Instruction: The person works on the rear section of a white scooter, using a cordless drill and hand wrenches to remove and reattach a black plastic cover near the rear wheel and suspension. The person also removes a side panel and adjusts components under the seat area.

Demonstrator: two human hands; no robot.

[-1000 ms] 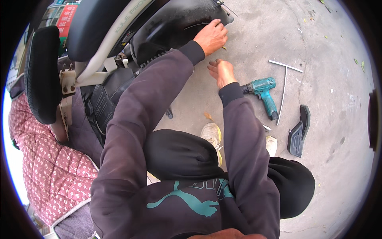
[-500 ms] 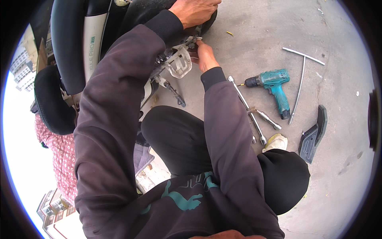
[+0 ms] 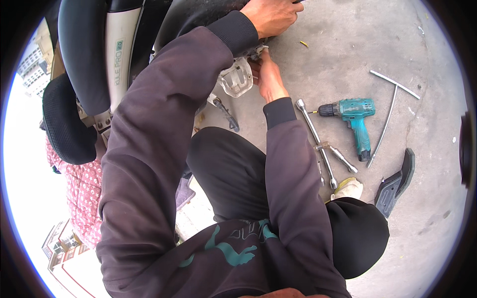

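Observation:
At the top, my left hand (image 3: 272, 19) is closed beside the dark rear wheel (image 3: 186, 22) of a scooter. Its fingers curl around something dark at the picture's edge that I cannot make out. Lower and slightly left, my right hand (image 3: 271, 80) is closed, thumb up, at small worn metal parts under the scooter's rear. What sits between its fingers is hidden. Just left of those fingers hangs a whitish slotted bracket (image 3: 237, 79). My left forearm covers part of the scooter around it.
On the concrete to the right lie a teal cordless drill (image 3: 355, 110), a T-handle wrench (image 3: 395, 85), a multi-armed socket wrench (image 3: 318, 134) and a black plastic part (image 3: 394, 191). The scooter's white-and-black body (image 3: 120, 54) and a padded backrest (image 3: 68, 119) stand left. A pink patterned cover (image 3: 74, 188) hangs below.
The view has shifted, so the tools on the ground appear a little lower and further right. Both hands remain near the scooter's rear, the left still above the right.

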